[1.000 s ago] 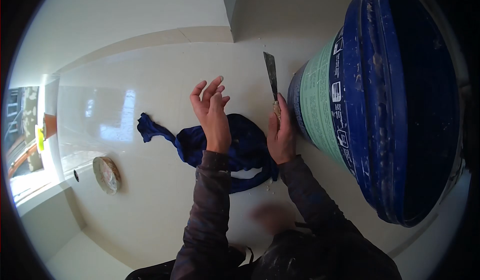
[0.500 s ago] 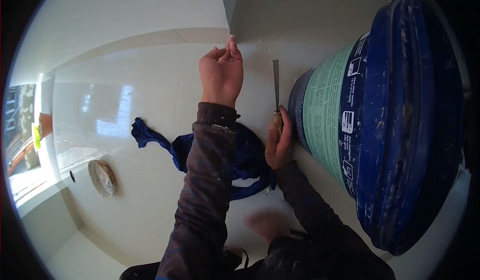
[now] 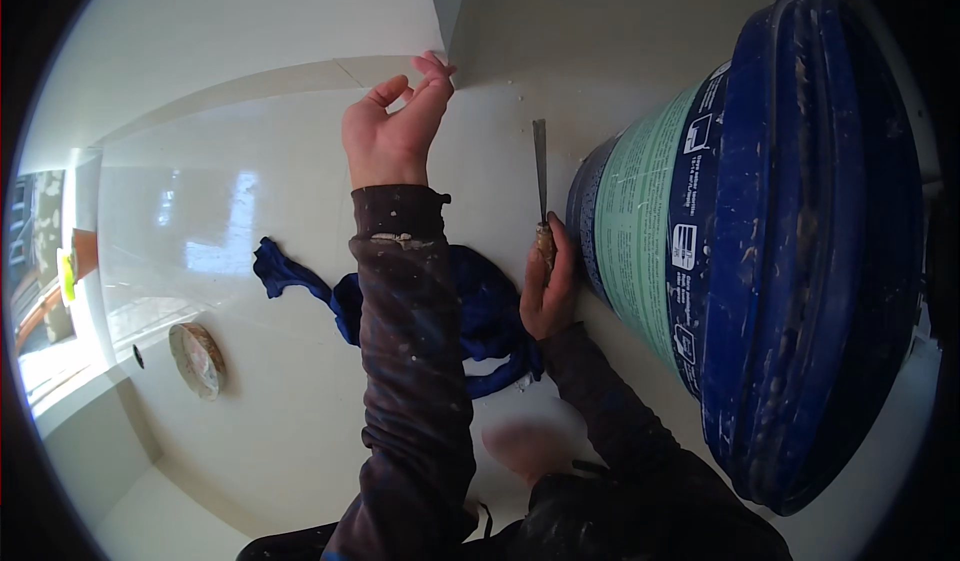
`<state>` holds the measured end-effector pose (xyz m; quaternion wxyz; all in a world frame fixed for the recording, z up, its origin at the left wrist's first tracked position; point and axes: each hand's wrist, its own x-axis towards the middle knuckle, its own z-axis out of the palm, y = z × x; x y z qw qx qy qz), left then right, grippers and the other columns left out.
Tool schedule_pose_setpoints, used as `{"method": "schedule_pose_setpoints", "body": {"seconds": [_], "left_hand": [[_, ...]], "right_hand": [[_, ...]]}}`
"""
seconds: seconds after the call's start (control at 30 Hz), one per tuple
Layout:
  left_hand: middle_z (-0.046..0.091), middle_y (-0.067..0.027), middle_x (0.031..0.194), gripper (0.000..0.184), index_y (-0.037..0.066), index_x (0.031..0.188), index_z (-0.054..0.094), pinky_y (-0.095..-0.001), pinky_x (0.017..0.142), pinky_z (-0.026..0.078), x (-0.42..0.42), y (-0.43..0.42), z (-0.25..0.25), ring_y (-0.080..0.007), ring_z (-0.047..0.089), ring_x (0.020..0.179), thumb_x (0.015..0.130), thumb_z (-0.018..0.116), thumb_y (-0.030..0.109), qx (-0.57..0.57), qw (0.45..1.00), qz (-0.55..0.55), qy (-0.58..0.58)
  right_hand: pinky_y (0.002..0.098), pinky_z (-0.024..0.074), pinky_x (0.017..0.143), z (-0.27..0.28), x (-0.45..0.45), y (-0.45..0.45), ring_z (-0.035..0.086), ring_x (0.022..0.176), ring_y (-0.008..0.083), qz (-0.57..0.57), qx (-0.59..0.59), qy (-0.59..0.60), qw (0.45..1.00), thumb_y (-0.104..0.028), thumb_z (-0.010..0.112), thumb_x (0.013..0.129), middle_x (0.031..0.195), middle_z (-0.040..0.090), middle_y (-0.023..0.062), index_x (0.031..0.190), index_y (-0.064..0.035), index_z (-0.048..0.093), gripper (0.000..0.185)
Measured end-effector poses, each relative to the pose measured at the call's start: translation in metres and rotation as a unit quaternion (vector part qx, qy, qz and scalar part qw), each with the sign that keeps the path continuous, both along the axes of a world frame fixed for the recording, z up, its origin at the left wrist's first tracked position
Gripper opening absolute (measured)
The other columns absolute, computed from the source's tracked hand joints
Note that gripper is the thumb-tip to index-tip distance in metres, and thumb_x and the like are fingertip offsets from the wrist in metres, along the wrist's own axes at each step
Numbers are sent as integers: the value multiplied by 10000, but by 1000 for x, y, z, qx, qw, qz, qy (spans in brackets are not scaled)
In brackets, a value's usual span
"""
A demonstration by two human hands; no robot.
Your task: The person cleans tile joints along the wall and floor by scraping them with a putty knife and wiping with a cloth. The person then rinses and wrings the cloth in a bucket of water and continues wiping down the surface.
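My left hand (image 3: 395, 126) is palm up, its fingers reaching to the foot of the wall corner (image 3: 445, 46), where the skirting strip (image 3: 320, 76) ends. The thumb stands apart from the fingers, and I see nothing held in them. My right hand (image 3: 549, 286) is closed around the worn handle of a putty knife (image 3: 541, 176). Its thin metal blade points away from me and shows nearly edge-on. Small light crumbs lie on the floor between the knife and the corner.
A large blue bucket (image 3: 770, 261) with a green label stands close on the right. Dark blue cloth (image 3: 490, 306) lies on the glossy floor under my left forearm. A round, stained container (image 3: 198, 361) sits at left, near a bright opening (image 3: 50, 291). My blurred knee or foot shows below.
My left hand has shifted left, and its thumb and fingers have spread from a pinch at the corner. My right hand keeps its hold on the putty knife. The view has shifted slightly.
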<state>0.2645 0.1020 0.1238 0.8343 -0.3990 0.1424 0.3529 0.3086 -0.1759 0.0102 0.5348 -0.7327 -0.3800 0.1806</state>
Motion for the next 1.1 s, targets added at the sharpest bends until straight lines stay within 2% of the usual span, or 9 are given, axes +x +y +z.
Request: {"method": "schedule_pose_setpoints", "body": {"seconds": [0.17,0.37,0.4,0.5,0.57,0.63,0.97,1.03,1.1], "left_hand": [[124,-193,1757,491,148,1523,292,-456,1025,506,-19,3,3,-333,495,1276,1045,356,61,10,999,-10,-34],[203,-233,1715,384,54,1420,316,-471,1028,523,-28,-9,-6,-361,496,1298,1039,366,42,-5,994,-10,112],[319,-297,1611,494,-6,1485,250,-448,976,565,-22,-12,-12,-342,557,1195,1007,372,14,25,988,-27,147],[354,-304,1577,514,21,1497,231,-442,970,565,-8,-13,-26,-335,559,1166,1006,384,22,23,992,-55,108],[399,-318,1527,540,39,1508,208,-435,954,568,2,-8,-31,-331,567,1117,1001,396,25,34,993,-65,91],[398,-299,1561,259,74,1291,315,-444,935,544,12,-1,-28,-324,553,1137,1044,394,67,15,993,-50,103],[500,-308,1415,244,63,1225,289,-416,858,519,-2,-11,-29,-308,567,1018,997,367,24,63,977,-83,186],[526,-318,1333,126,-24,1076,330,-416,889,541,-9,-15,-40,-378,625,1071,955,337,13,69,954,-105,273],[505,-327,1355,196,-33,1152,321,-431,926,542,-8,-14,-43,-390,617,1095,963,348,10,75,952,-101,279]], "right_hand": [[405,451,1088,0,1,-3,581,1240,302,6,-23,13,1000,-234,468,1125,1411,551,237,1532,71,409,512],[414,443,1100,-1,-1,0,576,1261,318,2,8,-6,1000,-244,475,1124,1417,551,244,1526,76,413,518],[414,443,1100,-1,-1,2,576,1261,318,4,8,-6,1000,-244,475,1124,1417,551,244,1526,76,413,518],[417,437,1109,3,0,1,571,1275,328,2,4,-24,1000,-242,479,1122,1425,546,247,1528,78,410,522],[418,508,1010,6,1,4,645,1161,350,-3,15,-62,998,-124,508,1090,1305,605,266,1503,93,431,473],[417,509,1008,2,0,5,645,1158,349,-7,27,-64,998,-124,507,1091,1298,607,261,1503,93,432,472],[413,458,1084,2,-1,2,596,1239,324,-7,10,-26,1000,-222,490,1120,1400,567,244,1521,74,420,504],[412,458,1083,3,-1,1,595,1240,325,-6,7,-23,1000,-218,490,1120,1402,566,244,1520,74,421,500],[410,459,1083,2,-1,1,595,1240,326,-2,5,-20,1000,-213,490,1120,1403,564,245,1519,74,422,496]]}}
